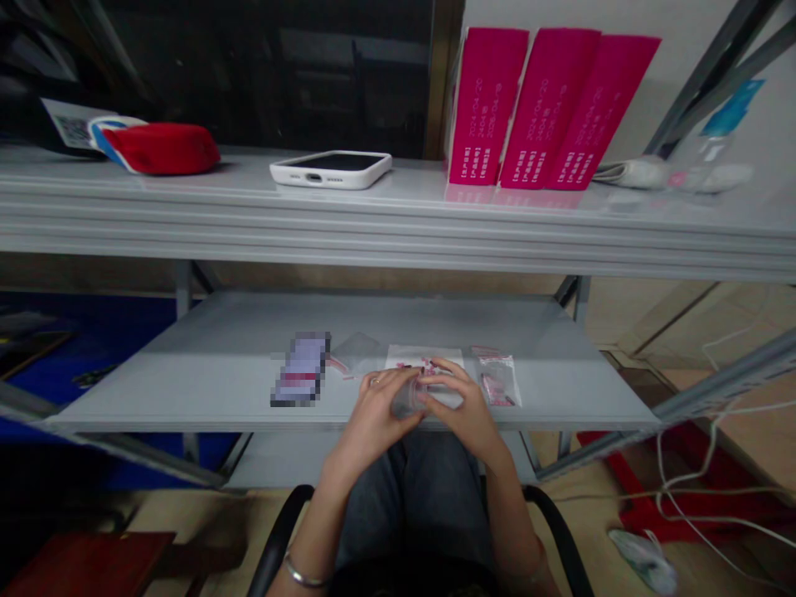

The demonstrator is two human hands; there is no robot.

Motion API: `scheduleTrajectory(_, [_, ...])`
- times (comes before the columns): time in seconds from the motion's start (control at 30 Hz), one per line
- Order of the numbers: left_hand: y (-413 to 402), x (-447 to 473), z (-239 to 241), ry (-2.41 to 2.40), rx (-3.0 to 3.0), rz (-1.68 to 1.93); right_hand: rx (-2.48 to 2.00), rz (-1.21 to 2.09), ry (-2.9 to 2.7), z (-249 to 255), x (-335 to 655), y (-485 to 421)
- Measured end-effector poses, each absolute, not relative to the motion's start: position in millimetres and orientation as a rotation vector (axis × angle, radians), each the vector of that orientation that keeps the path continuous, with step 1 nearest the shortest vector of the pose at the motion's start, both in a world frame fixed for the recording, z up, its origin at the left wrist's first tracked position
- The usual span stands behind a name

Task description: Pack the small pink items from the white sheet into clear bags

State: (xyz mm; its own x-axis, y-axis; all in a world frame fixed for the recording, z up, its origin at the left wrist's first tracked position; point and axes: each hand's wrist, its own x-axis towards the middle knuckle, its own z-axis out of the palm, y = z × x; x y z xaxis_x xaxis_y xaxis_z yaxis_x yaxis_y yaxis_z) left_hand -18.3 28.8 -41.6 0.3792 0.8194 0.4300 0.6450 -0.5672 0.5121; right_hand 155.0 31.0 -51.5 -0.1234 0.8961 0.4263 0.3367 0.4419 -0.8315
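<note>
And here we are, lower centre of the frame, with a small clear, colourless plastic vessel with a rounded rim [405, 403] right between the hands, over the front edge of a smooth grey tabletop [205, 356]. It's see-through, it catches a pale shine, and it looks tilted on its side (whether anything sits inside, I can't tell: fingers cover too much). The left hand [378, 408] is wrapped round its left side; the right hand [468, 406], thumb and fingers curved, closes on its right end. Hands close together, then, both clamped on the same piece!

Just behind them, a white rectangular sheet [394, 356] carries small pink-red pieces [428, 366], partly hidden by fingers. Over to the right of the hands lies a flat transparent plastic bag [507, 373], and yes, there's pink-red material inside, gathered low down. Left of the hands, another clear plastic bag [361, 350] lies flat, its contents too faint to call, with a pink-and-white strip [339, 365] beside it.

Up top right, three tall magenta cardboard boxes [547, 108] stand on the shelf, contents hidden, near a clear bottle with a blue pump top [715, 153].
</note>
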Motion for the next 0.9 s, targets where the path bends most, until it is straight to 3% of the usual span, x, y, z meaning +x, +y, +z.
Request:
scheduleTrajectory(0.17, [46, -24, -59, 1.460, 2.238, 1.204, -1.157, 0.479, -1.519, -84, 160, 56])
scheduleTrajectory(0.47, [72, -26, -107, 1.494, 1.771, 1.631, -1.335, 0.290, -1.771, -144, 158, 79])
scheduleTrajectory(0.67, [73, -25, -124, 1.493, 1.733, 1.624, -1.263, 0.260, -1.549, -140, 156, 78])
scheduleTrajectory(0.9, [71, -24, -119, 1.492, 1.922, 1.508, -1.069, 0.368, -1.396, -92, 142, 87])
